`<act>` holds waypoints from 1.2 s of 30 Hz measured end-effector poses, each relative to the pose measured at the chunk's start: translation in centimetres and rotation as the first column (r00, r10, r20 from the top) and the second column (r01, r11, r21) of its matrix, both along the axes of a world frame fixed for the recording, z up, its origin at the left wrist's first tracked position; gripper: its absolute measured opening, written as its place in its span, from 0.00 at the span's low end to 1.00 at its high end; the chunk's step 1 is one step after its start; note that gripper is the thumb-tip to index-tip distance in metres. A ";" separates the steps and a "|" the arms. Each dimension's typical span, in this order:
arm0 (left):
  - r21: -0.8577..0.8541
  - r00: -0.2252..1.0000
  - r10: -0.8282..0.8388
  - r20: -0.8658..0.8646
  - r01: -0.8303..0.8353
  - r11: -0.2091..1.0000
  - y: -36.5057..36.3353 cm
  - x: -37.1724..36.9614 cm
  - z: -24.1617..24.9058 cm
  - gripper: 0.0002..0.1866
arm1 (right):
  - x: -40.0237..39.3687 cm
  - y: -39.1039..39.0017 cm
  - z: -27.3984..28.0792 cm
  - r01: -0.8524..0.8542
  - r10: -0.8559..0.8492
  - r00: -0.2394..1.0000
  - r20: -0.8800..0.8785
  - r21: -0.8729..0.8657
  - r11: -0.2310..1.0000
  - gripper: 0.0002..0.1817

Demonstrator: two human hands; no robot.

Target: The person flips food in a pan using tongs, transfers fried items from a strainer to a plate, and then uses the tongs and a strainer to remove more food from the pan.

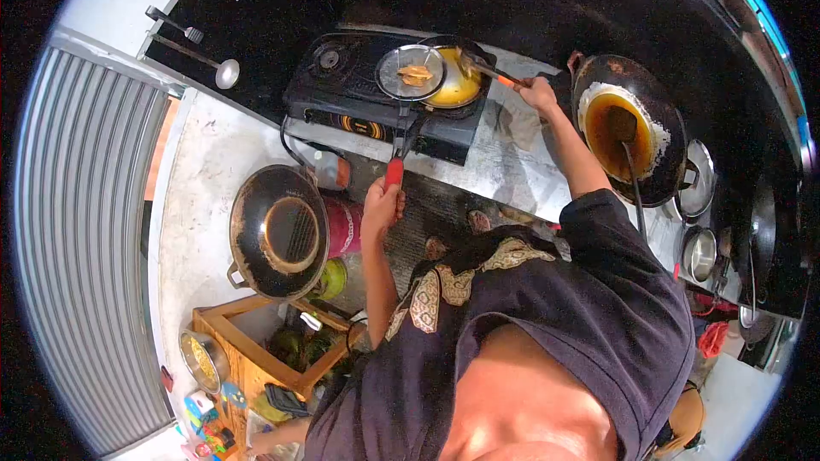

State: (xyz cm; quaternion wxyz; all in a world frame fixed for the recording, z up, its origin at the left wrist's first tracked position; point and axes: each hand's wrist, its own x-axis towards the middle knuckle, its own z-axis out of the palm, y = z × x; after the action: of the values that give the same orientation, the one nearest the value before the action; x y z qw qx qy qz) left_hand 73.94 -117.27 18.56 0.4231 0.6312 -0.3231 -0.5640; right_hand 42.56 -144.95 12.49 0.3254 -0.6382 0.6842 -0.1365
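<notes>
My left hand point(382, 205) is closed round the red handle of a mesh strainer point(395, 85), held over the stove with several golden-brown fried pieces point(415, 75) in it. Just right of the strainer, a pan of yellow oil point(461, 85) sits on the black gas stove point(342, 85). My right hand point(538, 96) grips an orange-handled metal utensil point(491, 71), whose far end reaches over the pan. The exact shape of that end cannot be made out. The strainer partly covers the pan's left side.
To the right stands a large wok point(628, 77) of brown oil with a ladle point(628, 132) in it. Another black wok point(280, 230) rests on the left counter above a wooden frame point(231, 324). Another person's arm point(282, 435) shows at lower left; a person point(683, 418) is at lower right.
</notes>
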 end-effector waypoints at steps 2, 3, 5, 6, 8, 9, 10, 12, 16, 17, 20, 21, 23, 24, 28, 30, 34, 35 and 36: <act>-0.010 1.000 -0.009 0.000 0.009 1.000 -0.1 0.2 -0.9 0.05 | -0.1 -0.4 -0.2 0.021 -0.020 1.000 0.022 -0.044 0.999 0.22; -0.011 1.000 0.001 -0.007 -0.001 1.000 -0.1 0.2 -1.3 0.05 | -0.2 -0.5 -0.3 0.026 -0.023 0.999 0.042 -0.065 0.998 0.22; -0.017 0.999 0.025 -0.022 -0.025 1.000 -0.3 -0.1 -1.1 0.05 | -0.1 -0.1 0.1 0.049 -0.038 0.993 0.109 -0.097 0.994 0.21; -0.014 1.000 0.026 -0.012 -0.026 1.000 -0.3 -0.2 -0.9 0.05 | 0.1 0.1 0.1 0.065 -0.048 0.987 0.155 -0.106 0.992 0.21; -0.008 0.999 0.031 0.009 -0.031 0.999 -0.3 -0.5 -0.3 0.05 | 0.3 0.2 -0.1 0.077 -0.054 0.979 0.194 -0.112 0.991 0.21; -0.004 1.000 0.014 0.020 -0.014 1.000 -0.4 -0.5 -0.1 0.05 | 0.3 0.2 -0.2 0.073 -0.052 0.981 0.187 -0.107 0.992 0.21; 0.001 1.000 -0.005 0.031 0.005 1.000 -0.4 -0.4 0.1 0.05 | 0.1 0.1 -0.6 0.070 -0.051 0.983 0.179 -0.102 0.992 0.22; 0.000 1.000 -0.012 0.027 0.012 1.000 -0.5 -0.4 -0.2 0.05 | -0.2 -0.4 -1.6 0.045 -0.029 0.984 0.176 -0.087 0.995 0.23; 0.006 1.000 0.018 0.022 -0.018 1.000 -0.5 -0.3 -1.0 0.05 | 0.1 0.4 -0.4 0.075 -0.051 0.975 0.215 -0.108 0.991 0.23; 0.015 0.999 0.020 0.035 -0.020 1.000 -0.6 -0.3 -1.0 0.05 | 0.0 0.0 -0.8 0.068 -0.042 0.972 0.232 -0.107 0.992 0.23; 0.030 0.998 0.030 0.053 -0.031 0.999 -0.7 -0.6 -0.5 0.04 | -0.1 -0.3 -1.0 0.053 -0.026 0.967 0.253 -0.100 0.994 0.24; 0.029 0.998 0.028 0.055 -0.030 0.999 -0.7 -0.6 -0.5 0.04 | -0.1 -0.1 -0.8 0.052 -0.028 0.971 0.239 -0.096 0.994 0.24; 0.026 0.998 0.026 0.060 -0.028 0.999 -0.7 -0.5 -0.7 0.04 | 0.0 0.1 0.0 0.051 -0.031 0.979 0.203 -0.093 0.994 0.24; 0.021 0.999 0.021 0.036 -0.022 1.000 -0.7 -0.5 -0.7 0.04 | 0.1 0.1 0.3 0.050 -0.032 0.983 0.181 -0.093 0.994 0.24; 0.022 1.000 0.016 -0.014 -0.016 1.000 -0.8 -0.4 -0.8 0.04 | 0.2 -0.1 0.7 0.056 -0.049 0.993 0.108 -0.059 0.997 0.25; 0.032 1.000 0.008 0.000 -0.008 0.999 -0.8 -0.4 -0.7 0.04 | 0.3 -0.1 0.8 0.049 -0.037 0.988 0.150 -0.073 0.996 0.25; 0.035 1.000 -0.001 0.015 0.000 0.999 -1.0 -0.5 -0.7 0.04 | 0.3 0.0 1.1 0.058 -0.043 0.984 0.174 -0.086 0.995 0.24; 0.030 1.000 0.007 0.007 -0.007 1.000 -1.0 -0.6 -0.6 0.04 | 0.3 -0.1 1.0 0.063 -0.046 0.985 0.166 -0.100 0.993 0.24; 0.029 1.000 0.007 0.014 -0.008 1.000 -1.0 -0.7 -0.6 0.04 | 0.2 -0.2 0.8 0.067 -0.048 0.986 0.157 -0.114 0.991 0.24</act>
State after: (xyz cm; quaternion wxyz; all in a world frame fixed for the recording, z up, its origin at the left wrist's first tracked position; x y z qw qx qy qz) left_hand 73.23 -118.26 18.01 0.4139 0.6425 -0.3156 -0.5625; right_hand 42.81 -145.10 13.33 0.3345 -0.6240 0.6659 -0.2351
